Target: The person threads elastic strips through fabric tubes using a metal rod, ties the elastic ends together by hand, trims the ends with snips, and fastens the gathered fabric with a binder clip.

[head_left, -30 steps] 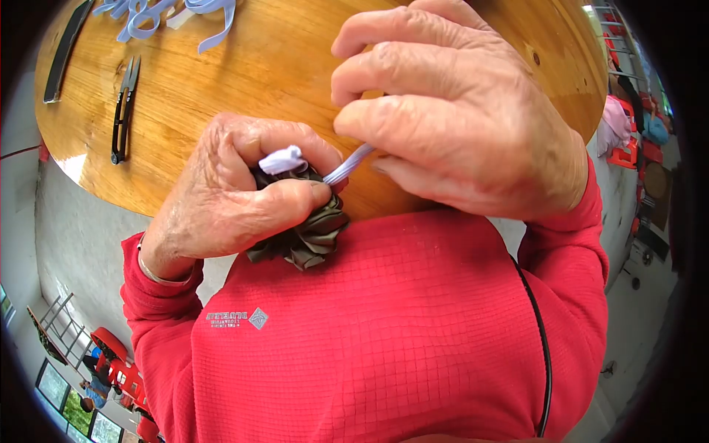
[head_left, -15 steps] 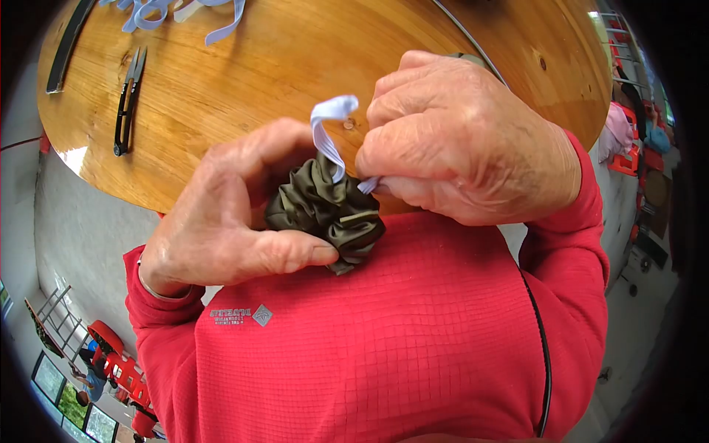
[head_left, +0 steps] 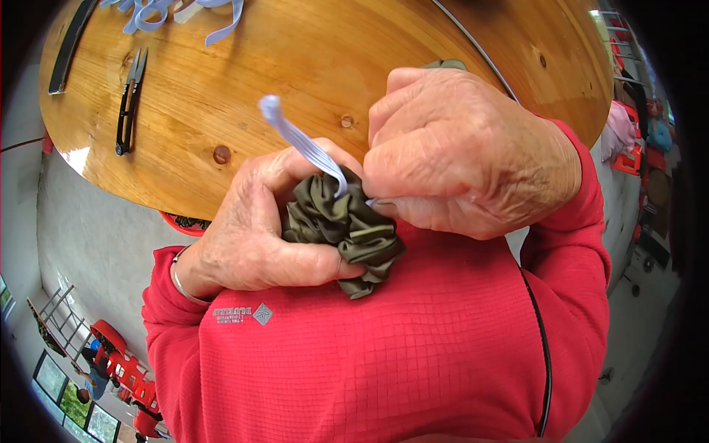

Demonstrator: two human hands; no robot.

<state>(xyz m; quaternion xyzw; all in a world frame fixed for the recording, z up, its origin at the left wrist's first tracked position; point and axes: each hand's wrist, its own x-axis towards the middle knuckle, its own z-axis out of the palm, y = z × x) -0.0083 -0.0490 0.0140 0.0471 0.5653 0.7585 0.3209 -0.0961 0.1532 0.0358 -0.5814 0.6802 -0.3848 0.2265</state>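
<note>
A dark green satin scrunchie (head_left: 343,229), its fabric gathered in folds, is gripped in my left hand (head_left: 258,229), thumb in front and fingers behind. From its top sticks out a strip of pale lilac elastic (head_left: 314,153), the free end pointing up and left. My right hand (head_left: 465,148) is closed at the scrunchie's upper right, pinching another short bit of the same elastic between thumb and curled fingers. Most of that piece is hidden by the fingers.
On the wooden table (head_left: 288,66) lie black thread snips (head_left: 129,103), a dark strip (head_left: 72,44) and several pale elastic lengths (head_left: 221,29). Green fabric (head_left: 447,65) shows behind my right hand. A red container (head_left: 181,223) stands below the table edge.
The scrunchie and my left hand have shifted right and slightly down. The free elastic end has swung to the left. Less elastic shows between my right hand and the scrunchie.
</note>
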